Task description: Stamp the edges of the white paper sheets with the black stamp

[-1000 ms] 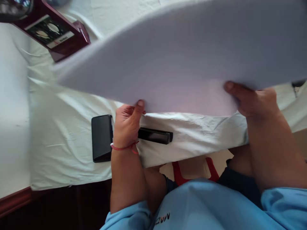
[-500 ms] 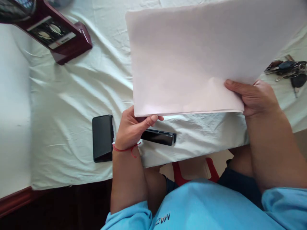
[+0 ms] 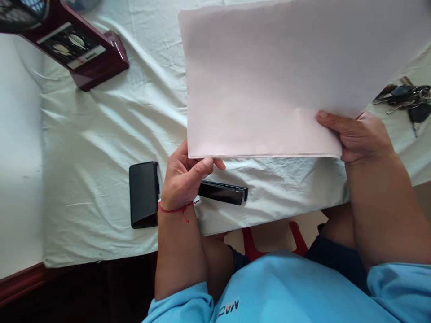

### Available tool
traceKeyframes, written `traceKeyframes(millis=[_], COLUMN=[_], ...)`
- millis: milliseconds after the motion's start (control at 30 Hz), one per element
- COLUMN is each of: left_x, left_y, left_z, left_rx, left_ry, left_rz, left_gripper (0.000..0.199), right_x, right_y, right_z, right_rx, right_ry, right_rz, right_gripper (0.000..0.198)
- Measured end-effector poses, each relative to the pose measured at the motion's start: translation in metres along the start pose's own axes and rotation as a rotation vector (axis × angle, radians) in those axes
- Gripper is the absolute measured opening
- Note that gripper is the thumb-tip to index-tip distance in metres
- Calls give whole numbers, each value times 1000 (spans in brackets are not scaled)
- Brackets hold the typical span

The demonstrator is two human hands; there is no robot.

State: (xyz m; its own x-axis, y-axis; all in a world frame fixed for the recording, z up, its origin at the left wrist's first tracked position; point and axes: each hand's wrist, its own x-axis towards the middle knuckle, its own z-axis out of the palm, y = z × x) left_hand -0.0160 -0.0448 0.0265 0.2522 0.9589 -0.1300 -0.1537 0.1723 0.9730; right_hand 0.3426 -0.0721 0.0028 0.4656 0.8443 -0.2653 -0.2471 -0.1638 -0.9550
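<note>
Several large white sheets of paper (image 3: 262, 85) are held above the table, their near edges lined up. My right hand (image 3: 363, 137) grips the near right corner, thumb on top and fingers hidden underneath. At the near left corner, my left hand (image 3: 185, 177) supports the stack, its thumb at the front edge and the other fingers mostly below the paper. A red string bracelet circles my left wrist. A black stapler (image 3: 224, 193) lies on the cloth just right of that hand, one end hidden behind it.
A black phone (image 3: 144, 195) lies left of my left hand. A dark wooden trophy-like stand (image 3: 97, 58) is at the far left. A bunch of keys (image 3: 406, 98) sits at the right. The pale tablecloth (image 3: 101, 148) is wrinkled; below its edge shows a red stool (image 3: 249, 244).
The near left edge of the paper has risen slightly, away from my body. My left hand has shifted a little with it; my right hand keeps its hold.
</note>
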Motion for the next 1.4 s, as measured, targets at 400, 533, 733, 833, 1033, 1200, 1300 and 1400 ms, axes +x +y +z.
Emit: traceKeyframes(millis=[400, 533, 733, 833, 1033, 1200, 1300, 1400], left_x=[1, 5, 12, 11, 10, 12, 11, 11], left_y=[-1, -12, -20, -21, -24, -24, -21, -19], left_z=[5, 0, 0, 0, 2, 4, 6, 7], left_rx=[-73, -132, -76, 36, 146, 88, 44, 7], left_ry=[35, 2, 146, 191, 244, 205, 193, 166], left_rz=[27, 112, 146, 207, 333, 342, 327, 320], left_gripper=[40, 34, 27, 52, 28, 12, 12, 11], right_x=[-1, -1, 1, 2, 4, 4, 4, 5], right_y=[-1, -2, -3, -1, 2, 0, -2, -2], right_z=[1, 1, 0, -2, -6, -5, -4, -7], right_rx=[26, 27, 16, 16, 16, -21, -68, -76], right_ry=[-4, 20, 16, 11, -28, -26, -12, -34], right_rz=[36, 51, 68, 68, 71, 98, 144, 150], right_gripper=[74, 79, 89, 87, 83, 70, 61, 65])
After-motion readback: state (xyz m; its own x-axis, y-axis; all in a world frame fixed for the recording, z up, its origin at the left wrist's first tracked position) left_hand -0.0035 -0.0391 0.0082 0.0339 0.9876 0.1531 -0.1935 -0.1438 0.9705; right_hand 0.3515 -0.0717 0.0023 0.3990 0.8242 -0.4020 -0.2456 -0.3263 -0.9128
